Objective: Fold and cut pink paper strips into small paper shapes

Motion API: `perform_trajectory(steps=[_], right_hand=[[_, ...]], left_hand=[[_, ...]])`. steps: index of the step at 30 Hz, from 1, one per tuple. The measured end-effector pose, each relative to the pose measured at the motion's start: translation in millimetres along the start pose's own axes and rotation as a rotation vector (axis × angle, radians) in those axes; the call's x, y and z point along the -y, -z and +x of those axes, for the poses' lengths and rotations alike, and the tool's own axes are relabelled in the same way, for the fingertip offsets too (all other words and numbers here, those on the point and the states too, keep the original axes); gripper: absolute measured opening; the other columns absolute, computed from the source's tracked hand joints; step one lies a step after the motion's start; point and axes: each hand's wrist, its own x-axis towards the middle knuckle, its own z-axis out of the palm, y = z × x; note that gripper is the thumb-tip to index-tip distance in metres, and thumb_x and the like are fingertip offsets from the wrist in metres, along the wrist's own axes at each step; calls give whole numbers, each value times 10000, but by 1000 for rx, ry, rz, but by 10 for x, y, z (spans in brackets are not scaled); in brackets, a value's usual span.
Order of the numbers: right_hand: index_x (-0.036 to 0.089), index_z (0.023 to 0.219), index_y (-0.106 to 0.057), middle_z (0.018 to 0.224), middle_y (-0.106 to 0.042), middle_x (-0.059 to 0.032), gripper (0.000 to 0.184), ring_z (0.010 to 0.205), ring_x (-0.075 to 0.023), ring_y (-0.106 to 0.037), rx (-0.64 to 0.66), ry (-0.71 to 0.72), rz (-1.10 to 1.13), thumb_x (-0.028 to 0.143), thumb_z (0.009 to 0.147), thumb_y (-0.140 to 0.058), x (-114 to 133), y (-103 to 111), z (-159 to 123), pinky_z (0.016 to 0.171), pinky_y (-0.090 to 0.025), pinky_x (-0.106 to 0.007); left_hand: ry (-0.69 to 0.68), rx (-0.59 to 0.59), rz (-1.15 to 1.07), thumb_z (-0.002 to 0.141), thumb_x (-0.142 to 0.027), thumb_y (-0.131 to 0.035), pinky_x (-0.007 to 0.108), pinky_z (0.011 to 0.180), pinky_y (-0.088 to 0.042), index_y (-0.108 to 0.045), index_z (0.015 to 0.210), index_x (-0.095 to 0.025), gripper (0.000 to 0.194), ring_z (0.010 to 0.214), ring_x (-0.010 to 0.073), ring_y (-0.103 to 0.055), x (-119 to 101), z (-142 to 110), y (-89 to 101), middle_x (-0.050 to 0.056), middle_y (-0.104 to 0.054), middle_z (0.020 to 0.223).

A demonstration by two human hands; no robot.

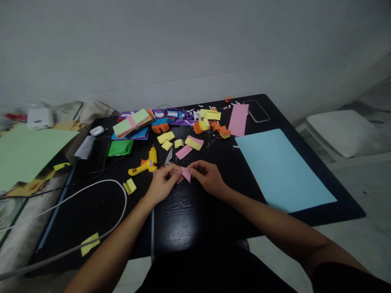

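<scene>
Between my two hands, low over the black table, is a small piece of pink paper [186, 174]. My left hand [164, 179] pinches its left side with thumb and fingers. On its right edge, my right hand [209, 177] has thumb and forefinger closed. Just beyond my left hand lie scissors [168, 157], their handles partly hidden by the fingers. A yellow glue gun [149, 162] rests left of them. Behind the hands are a pink paper strip [184, 151] and a yellow-and-pink folded piece [194, 142].
A light blue sheet [284, 171] covers the table's right side, near a pink sheet [238, 120] and a phone-shaped frame [257, 111]. Stacked coloured papers [133, 123] and scraps line the back. A white cable [124, 195] loops at left. A white stool [339, 130] stands at right.
</scene>
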Motion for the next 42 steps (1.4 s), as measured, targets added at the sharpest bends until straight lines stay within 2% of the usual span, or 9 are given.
perform_trajectory(steps=[6, 27, 33, 37, 42], right_hand=[[208, 873, -725, 833, -733, -20, 117, 770, -162, -685, 18, 15, -25, 312, 861, -672, -9, -1, -7, 745, -552, -293], [203, 900, -724, 853, -741, -29, 122, 785, -169, -694, 30, 30, -59, 301, 876, -655, -42, -12, -18, 749, -548, -296], [199, 912, -724, 854, -747, -31, 127, 786, -173, -705, 39, 36, -73, 311, 877, -675, -18, -19, -34, 746, -556, -299], [199, 906, -724, 861, -743, -31, 146, 806, -173, -702, 51, -1, 21, 328, 838, -730, -9, -15, -17, 784, -561, -310], [198, 921, -728, 883, -741, -19, 266, 791, -156, -682, 142, -143, 302, 399, 769, -812, -34, 23, 48, 769, -556, -309]], left_hand=[[-2, -34, -3, 915, -400, -642, 242, 617, -487, -689, 860, -173, 238, 611, 130, -621, -10, 7, -9, 0, -670, 664], [18, -30, -11, 880, -374, -697, 223, 616, -502, -723, 898, -159, 217, 616, 120, -636, -15, 16, -3, 3, -686, 664], [-11, -30, 23, 897, -376, -680, 214, 584, -476, -718, 830, -155, 234, 585, 109, -602, 4, 6, -3, 1, -668, 640], [-19, -44, 13, 900, -385, -679, 223, 591, -496, -725, 885, -154, 236, 595, 120, -622, 9, 11, -3, 8, -680, 662], [-95, -9, -9, 965, -401, -583, 239, 639, -522, -737, 879, -153, 304, 649, 130, -640, -75, 9, 17, 32, -695, 723]])
